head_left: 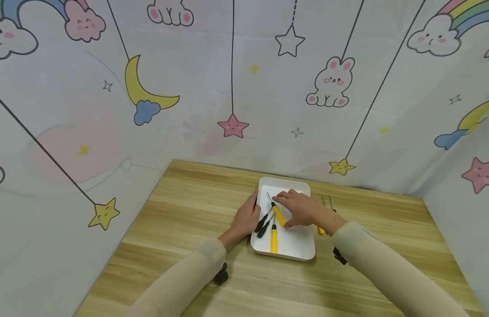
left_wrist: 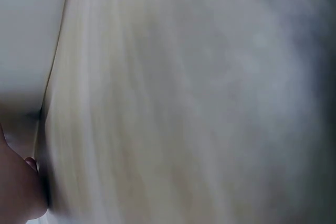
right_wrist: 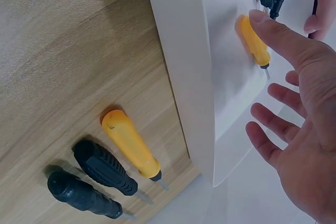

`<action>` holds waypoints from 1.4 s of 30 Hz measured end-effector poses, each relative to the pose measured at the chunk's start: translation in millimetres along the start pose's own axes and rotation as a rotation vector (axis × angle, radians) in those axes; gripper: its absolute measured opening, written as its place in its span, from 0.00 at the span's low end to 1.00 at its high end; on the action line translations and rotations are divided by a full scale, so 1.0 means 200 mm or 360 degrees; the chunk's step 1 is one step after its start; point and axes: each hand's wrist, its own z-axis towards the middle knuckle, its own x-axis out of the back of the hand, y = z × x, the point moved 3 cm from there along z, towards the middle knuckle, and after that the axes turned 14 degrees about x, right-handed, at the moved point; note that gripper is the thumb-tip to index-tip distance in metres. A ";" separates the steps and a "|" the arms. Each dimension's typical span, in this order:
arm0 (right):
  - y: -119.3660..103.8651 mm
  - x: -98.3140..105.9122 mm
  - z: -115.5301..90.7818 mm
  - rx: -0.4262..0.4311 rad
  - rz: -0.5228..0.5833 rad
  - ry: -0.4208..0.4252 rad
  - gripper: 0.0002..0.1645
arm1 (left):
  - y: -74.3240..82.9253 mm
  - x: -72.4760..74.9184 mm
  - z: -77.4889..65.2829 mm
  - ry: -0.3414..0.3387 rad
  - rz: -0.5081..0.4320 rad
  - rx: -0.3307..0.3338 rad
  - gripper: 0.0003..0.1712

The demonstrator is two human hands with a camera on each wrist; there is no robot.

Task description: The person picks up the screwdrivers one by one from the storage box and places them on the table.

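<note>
A white tray (head_left: 299, 245) holds two yellow-handled screwdrivers and two with black handles. My left hand (head_left: 245, 216) grips the tray's left wall, thumb over the rim. Over the tray, my right hand (head_left: 299, 207) hovers with its fingers spread. Its thumb tip overlaps the handle end of one yellow screwdriver (right_wrist: 254, 43) in the right wrist view; no fingers wrap that handle. Nearer the tray's front lies the other yellow screwdriver (head_left: 273, 240). The black-handled screwdrivers (head_left: 263, 230) lie side by side along the left wall.
Right of the tray, a yellow screwdriver (right_wrist: 131, 142) and two black screwdrivers (right_wrist: 105, 166) lie in a row on the wooden table (head_left: 181, 198). The right forearm partly covers them in the head view. A printed cloth (head_left: 204, 79) hangs behind the table.
</note>
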 end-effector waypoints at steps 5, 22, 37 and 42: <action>0.00 -0.01 0.03 -0.0014 0.0003 -0.0028 0.57 | -0.01 0.00 0.00 0.0001 0.0009 -0.0009 0.34; -0.01 -0.02 0.09 -0.0006 -0.0050 -0.0157 0.53 | -0.02 0.00 0.01 -0.0006 0.0020 -0.0050 0.34; 0.02 -0.05 0.11 -0.0058 0.0046 -0.0170 0.55 | 0.01 0.00 -0.01 0.0009 0.0015 -0.0047 0.34; 0.03 -0.06 0.11 -0.0072 0.0079 -0.0150 0.55 | 0.00 0.00 -0.01 0.0008 0.0027 -0.0036 0.34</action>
